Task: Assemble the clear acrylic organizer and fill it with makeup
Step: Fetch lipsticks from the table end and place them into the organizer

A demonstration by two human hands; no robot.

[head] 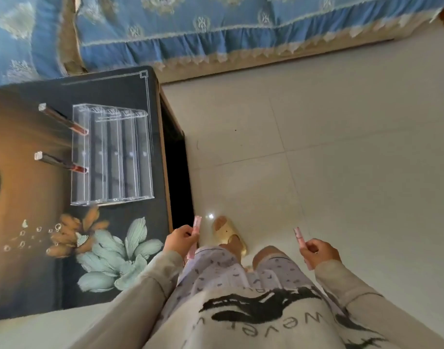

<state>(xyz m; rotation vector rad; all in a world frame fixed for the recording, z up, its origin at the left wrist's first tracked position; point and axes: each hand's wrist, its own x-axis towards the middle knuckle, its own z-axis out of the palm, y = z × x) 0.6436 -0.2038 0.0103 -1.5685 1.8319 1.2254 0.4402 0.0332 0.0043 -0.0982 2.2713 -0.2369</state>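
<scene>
The clear acrylic organizer (115, 153) stands on the dark floral table (120, 248) at the left, with several long compartments. Two dark red lip gloss tubes with clear caps stick out of its leftmost row: one (62, 119) farther back, one (59, 162) nearer. My left hand (182, 239) is off the table's right edge, over my lap, closed around a pink lip gloss tube (195, 231). My right hand (319, 251) is farther right above the floor, gripping another pink tube (299, 236). Both hands are well away from the organizer.
A sofa with a blue patterned cover (216, 28) runs along the back. Pale floor tiles (341, 147) fill the right side. A beige slipper (229, 234) on my foot lies between my hands. The table's right edge (165, 159) drops to a dark gap.
</scene>
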